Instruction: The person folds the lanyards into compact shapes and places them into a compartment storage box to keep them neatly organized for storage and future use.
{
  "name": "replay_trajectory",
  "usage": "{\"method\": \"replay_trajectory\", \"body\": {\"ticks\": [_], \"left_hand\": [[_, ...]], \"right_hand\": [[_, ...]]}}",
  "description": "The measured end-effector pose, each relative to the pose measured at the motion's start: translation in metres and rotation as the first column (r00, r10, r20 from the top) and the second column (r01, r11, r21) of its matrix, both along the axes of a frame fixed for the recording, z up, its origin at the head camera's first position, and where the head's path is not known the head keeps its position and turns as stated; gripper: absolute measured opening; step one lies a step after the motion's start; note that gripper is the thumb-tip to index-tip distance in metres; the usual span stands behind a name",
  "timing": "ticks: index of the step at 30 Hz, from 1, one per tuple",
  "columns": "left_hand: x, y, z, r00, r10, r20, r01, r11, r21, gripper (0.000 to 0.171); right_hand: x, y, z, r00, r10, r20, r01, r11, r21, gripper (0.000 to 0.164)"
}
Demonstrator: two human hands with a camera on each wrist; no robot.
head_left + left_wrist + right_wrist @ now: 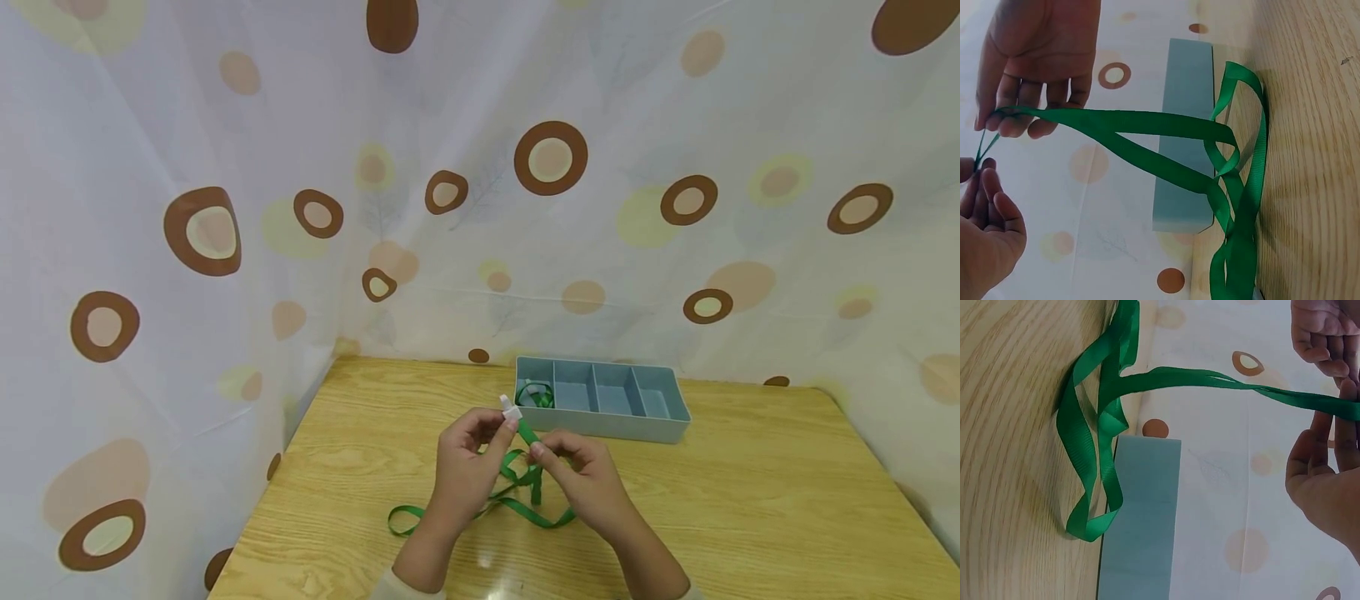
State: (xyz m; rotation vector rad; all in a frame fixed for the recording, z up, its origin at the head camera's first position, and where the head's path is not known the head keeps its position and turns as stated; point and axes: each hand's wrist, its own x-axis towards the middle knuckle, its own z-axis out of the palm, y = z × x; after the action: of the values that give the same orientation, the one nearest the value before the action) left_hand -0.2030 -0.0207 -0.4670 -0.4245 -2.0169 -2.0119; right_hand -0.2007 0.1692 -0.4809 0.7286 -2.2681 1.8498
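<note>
A green ribbon lanyard with a small white plastic clip [512, 412] is held up in front of the tray. My left hand [467, 467] pinches the clip end between thumb and fingers. Just below and to the right, my right hand [588, 479] pinches the lanyard's green ribbon [528, 432] close to the clip. From there the doubled ribbon [1147, 122] hangs down, and its loose loops [1082, 434] lie on the table. In both wrist views the clip itself cannot be made out.
A grey-blue divided tray [607, 423] stands at the back of the wooden table [757, 500]. Its leftmost compartment contains another green ribbon coil [542, 398] with something pale beside it. A patterned curtain [480, 250] hangs behind and at the left of the table.
</note>
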Motion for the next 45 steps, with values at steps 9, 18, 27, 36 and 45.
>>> {"method": "replay_trajectory", "body": {"ticks": [9, 18, 27, 36, 45], "left_hand": [[-0.001, -0.003, -0.001, 0.996, 0.088, 0.031, -0.088, 0.996, 0.001, 0.012], [-0.008, -0.01, 0.002, 0.984, 0.176, 0.041, -0.177, 0.984, 0.034, 0.011], [-0.009, -0.017, 0.006, 0.975, 0.216, 0.06, -0.22, 0.973, 0.069, 0.01], [-0.014, -0.025, 0.005, 0.965, 0.256, 0.059, -0.261, 0.96, 0.097, 0.011], [-0.014, -0.034, 0.005, 0.955, 0.288, 0.062, -0.294, 0.95, 0.109, 0.012]], "right_hand": [[0.004, 0.004, 0.001, 0.994, 0.047, 0.095, -0.049, 0.999, 0.02, 0.019], [0.004, 0.013, -0.004, 0.99, 0.051, 0.13, -0.05, 0.999, -0.007, 0.023], [0.005, 0.022, -0.005, 0.994, 0.04, 0.098, -0.041, 0.999, 0.01, 0.022], [0.006, 0.033, -0.007, 0.998, 0.008, 0.059, -0.011, 0.999, 0.046, 0.021], [0.006, 0.045, -0.008, 0.999, -0.037, 0.024, 0.035, 0.995, 0.097, 0.022]]}}
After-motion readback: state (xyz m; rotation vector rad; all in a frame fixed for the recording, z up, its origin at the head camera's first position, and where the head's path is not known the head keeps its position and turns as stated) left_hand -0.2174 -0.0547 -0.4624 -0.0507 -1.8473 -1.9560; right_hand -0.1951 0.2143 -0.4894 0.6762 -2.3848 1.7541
